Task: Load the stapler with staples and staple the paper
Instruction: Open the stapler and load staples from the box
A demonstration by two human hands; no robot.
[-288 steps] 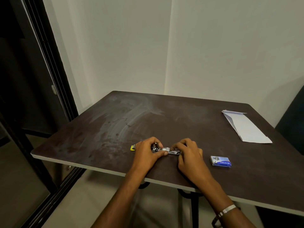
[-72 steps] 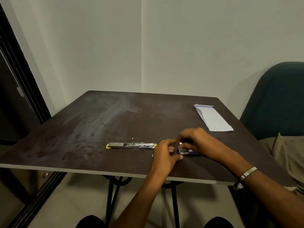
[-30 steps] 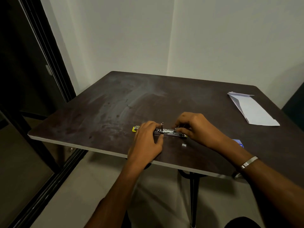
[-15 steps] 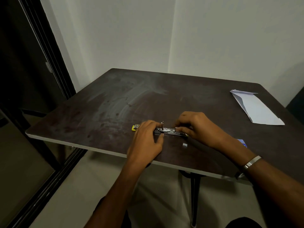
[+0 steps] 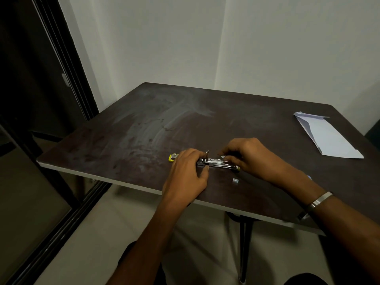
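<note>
Since half a second back, your left hand (image 5: 186, 173) kept gripping the opened, yellow-tipped metal stapler (image 5: 213, 162); your right hand (image 5: 249, 156) pinched shiny staples over it.

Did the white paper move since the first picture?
No. The white paper lies near the table's far right corner, same spot and angle as earlier. Only the camera shifted; both hands work at the stapler.

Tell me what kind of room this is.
Probably a plain room at home, not a workshop: a dark table set in a corner of bare white walls, and a dark sliding door on the left.
</note>
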